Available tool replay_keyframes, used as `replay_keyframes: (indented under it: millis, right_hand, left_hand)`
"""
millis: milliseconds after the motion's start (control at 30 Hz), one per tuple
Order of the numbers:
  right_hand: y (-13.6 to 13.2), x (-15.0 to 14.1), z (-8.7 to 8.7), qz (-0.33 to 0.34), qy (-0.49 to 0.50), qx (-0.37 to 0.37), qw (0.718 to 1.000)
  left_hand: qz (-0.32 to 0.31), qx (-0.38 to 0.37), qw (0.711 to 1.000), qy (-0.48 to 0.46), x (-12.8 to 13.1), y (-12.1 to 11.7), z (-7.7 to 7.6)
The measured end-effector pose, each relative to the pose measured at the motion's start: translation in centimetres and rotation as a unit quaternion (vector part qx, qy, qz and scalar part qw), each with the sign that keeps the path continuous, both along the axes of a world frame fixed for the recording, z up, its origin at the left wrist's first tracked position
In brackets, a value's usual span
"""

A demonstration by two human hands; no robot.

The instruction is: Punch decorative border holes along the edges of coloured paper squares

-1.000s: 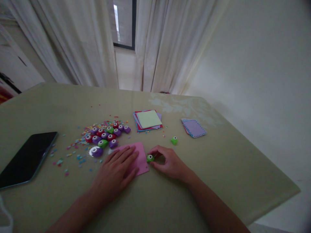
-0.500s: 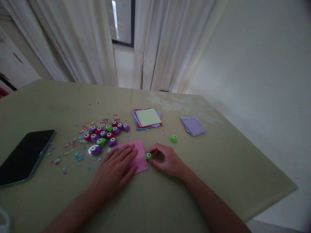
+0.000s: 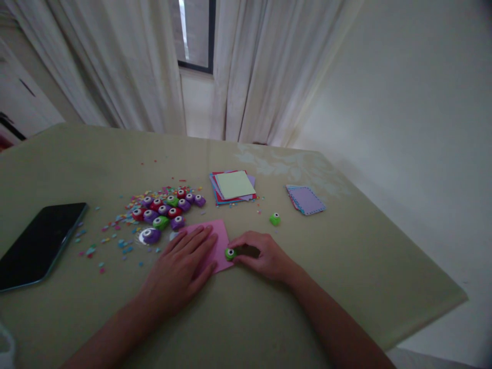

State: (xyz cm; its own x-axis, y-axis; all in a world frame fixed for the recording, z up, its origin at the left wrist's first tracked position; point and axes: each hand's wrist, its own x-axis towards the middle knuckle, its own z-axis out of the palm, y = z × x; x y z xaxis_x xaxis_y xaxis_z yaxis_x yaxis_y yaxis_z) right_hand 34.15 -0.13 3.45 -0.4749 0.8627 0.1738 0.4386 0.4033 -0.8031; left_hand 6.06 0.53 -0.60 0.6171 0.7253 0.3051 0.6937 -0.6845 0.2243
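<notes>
My left hand (image 3: 184,266) lies flat with its fingers stretched out, pressing a pink sheet of paper (image 3: 221,241) onto the table. Between the thumb and fingertips of my right hand (image 3: 257,253) is a small green paper punch (image 3: 229,254) with a dark shape on its white round top. That punch sits at the right edge of the pink sheet; whether the paper is inside its slot I cannot tell. A second green punch (image 3: 275,219) stands on the table beyond my right hand. Left of the sheet is a cluster of purple, red and green punches (image 3: 163,210).
Punched paper bits (image 3: 123,243) lie scattered around the cluster. A stack of coloured paper (image 3: 235,185) is at the middle back, and a smaller pile with scalloped edges (image 3: 306,200) to its right. A dark-screened tablet (image 3: 42,246) lies on the left of the table (image 3: 246,328).
My right hand has shifted the green punch slightly left and nearer, from beside the pink sheet's right edge to overlapping it. My left hand stays flat on the sheet.
</notes>
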Motion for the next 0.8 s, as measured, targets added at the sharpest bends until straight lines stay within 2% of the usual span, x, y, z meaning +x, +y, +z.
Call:
replay_keyframes:
  millis: [800]
  right_hand:
    - [0.10,0.20,0.03,0.012,0.004,0.007,1.000]
  left_hand:
    - [-0.010,0.001,1.000,0.004,-0.06,0.07,-0.12]
